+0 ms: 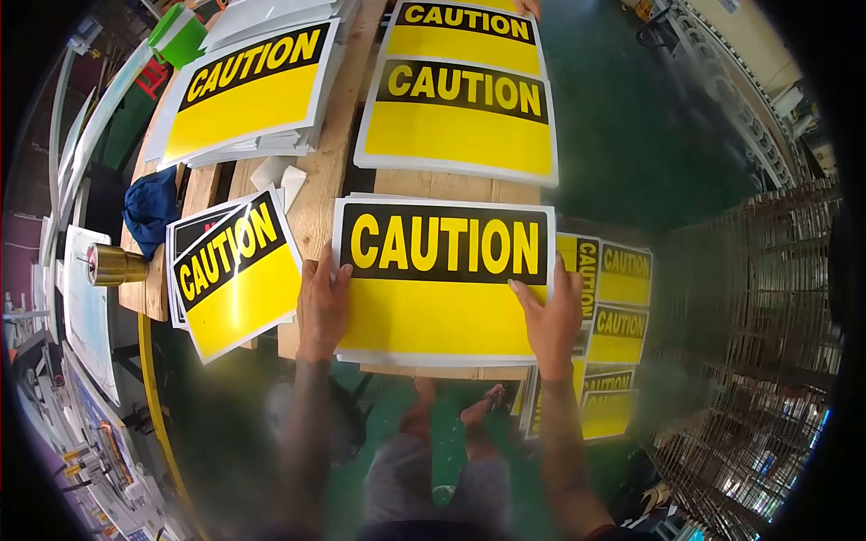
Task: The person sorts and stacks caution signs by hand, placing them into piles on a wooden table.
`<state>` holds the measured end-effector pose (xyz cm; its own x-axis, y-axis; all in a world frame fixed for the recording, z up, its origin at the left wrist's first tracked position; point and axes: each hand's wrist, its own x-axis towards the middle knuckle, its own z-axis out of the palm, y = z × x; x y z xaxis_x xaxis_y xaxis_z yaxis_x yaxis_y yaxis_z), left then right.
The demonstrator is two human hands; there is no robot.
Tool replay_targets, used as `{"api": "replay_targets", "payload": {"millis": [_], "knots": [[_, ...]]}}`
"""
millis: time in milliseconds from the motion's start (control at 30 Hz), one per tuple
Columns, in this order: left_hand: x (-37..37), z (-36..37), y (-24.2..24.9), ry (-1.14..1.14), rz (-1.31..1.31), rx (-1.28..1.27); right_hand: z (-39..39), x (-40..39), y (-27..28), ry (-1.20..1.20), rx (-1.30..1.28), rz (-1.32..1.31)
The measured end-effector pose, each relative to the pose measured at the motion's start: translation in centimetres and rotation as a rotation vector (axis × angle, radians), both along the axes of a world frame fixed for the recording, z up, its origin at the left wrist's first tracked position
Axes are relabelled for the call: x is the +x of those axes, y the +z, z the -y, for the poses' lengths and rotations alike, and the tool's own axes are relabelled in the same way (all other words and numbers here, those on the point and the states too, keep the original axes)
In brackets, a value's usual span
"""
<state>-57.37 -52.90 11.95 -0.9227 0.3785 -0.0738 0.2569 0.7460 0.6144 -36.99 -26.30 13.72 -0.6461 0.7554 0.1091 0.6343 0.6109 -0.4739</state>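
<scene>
A yellow and black caution sign (433,311) lies in front of me at the near edge of the wooden table, on top of at least one more sheet whose edge shows behind it. My left hand (323,307) grips its left edge, thumb on the face. Across from it, my right hand (552,311) holds the right edge, the thumb resting on the yellow part and the fingers hidden behind. Just left of my left hand, another caution sign (244,284) lies tilted on other sheets, with glare on its face.
Stacked caution signs (456,131) lie farther back, with another person's hand (529,7) at the far edge. A taller stack (248,90) stands back left. A blue cloth (150,212) and a gold-coloured tumbler (117,266) are at left. More signs (618,338) sit low at right, before wire racks (758,334).
</scene>
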Motion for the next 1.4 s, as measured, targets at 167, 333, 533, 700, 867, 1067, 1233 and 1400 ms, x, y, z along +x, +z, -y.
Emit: {"api": "replay_targets", "payload": {"millis": [167,333,533,700,867,1067,1233,1400], "knots": [[-0.3,0.0,-0.7,-0.009,-0.002,-0.032,-0.1,0.3,-0.5,-0.030,0.024,-0.071],[0.0,-0.3,0.6,0.016,0.030,-0.075,-1.0,1.1,-1.0,-0.014,-0.142,-0.200],[1.2,-1.4,1.6,0.002,-0.364,0.067,-2.7,8.6,-3.9,-0.067,-0.386,-0.430],[3.9,-11.5,2.9,-0.649,-0.351,0.100,1.7,6.5,0.1,0.372,0.040,0.058],[6.0,-15.2,1.5,-1.034,-0.448,-0.032,2.1,6.0,-0.6,0.371,-0.128,0.012],[-8.7,0.5,-5.0,-0.401,-0.269,-0.699,1.9,6.2,-1.1,0.385,-0.123,-0.027],[-0.7,1.8,0.0,-0.037,-0.174,0.345,1.8,6.2,-1.5,0.385,-0.087,-0.051],[7.6,-18.0,1.8,-1.064,-0.341,0.115,2.2,6.3,-1.9,0.356,-0.088,-0.027]]}}
